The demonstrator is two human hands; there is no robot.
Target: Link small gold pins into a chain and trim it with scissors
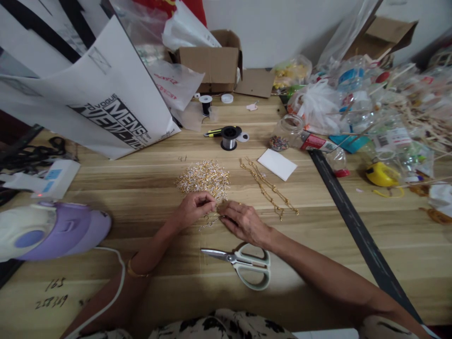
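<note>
My left hand (195, 207) and my right hand (243, 222) meet at the near edge of a heap of small gold and silver jewellery pieces (204, 178) on the wooden table (141, 197). Both hands are closed in a pinch on small pieces, too tiny to name. A short silvery strand (209, 222) lies just under the fingers. Two finished gold chains (269, 189) lie stretched out to the right of the heap. Scissors (243, 264) with pale green handles rest below my right wrist.
A spool of wire (229, 137) and a black thread spool (205, 104) stand behind the heap. A white card (277, 164) lies at right, a bead jar (285, 135) beyond. Bags and bottles crowd the right side. A purple device (52, 230) and a paper bag (106, 103) sit left.
</note>
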